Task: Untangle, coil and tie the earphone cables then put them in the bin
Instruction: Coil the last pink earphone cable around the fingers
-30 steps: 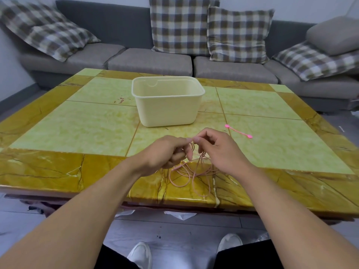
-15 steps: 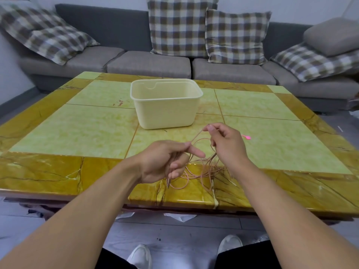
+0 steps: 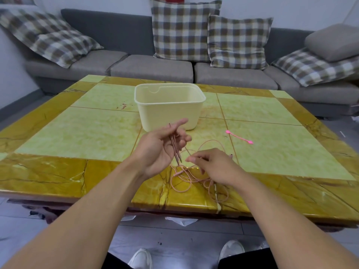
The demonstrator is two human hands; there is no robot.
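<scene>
Above the near edge of the bench [image 3: 77,133], the left hand [image 3: 161,150], palm up, holds several strands of the pink earphone cable [image 3: 186,179] in its grip, fingers loosely curled round them. Just to its right, the right hand [image 3: 215,166] pinches a strand at the fingertips. The remaining loops lie tangled on the bench beneath both hands. The cream bin [image 3: 169,107] stands just beyond; a pink tie [image 3: 239,137] lies to the right.

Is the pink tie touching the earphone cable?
Apart. The head view shows bare tabletop between the pink tie and the nearest loop of the earphone cable.
</scene>
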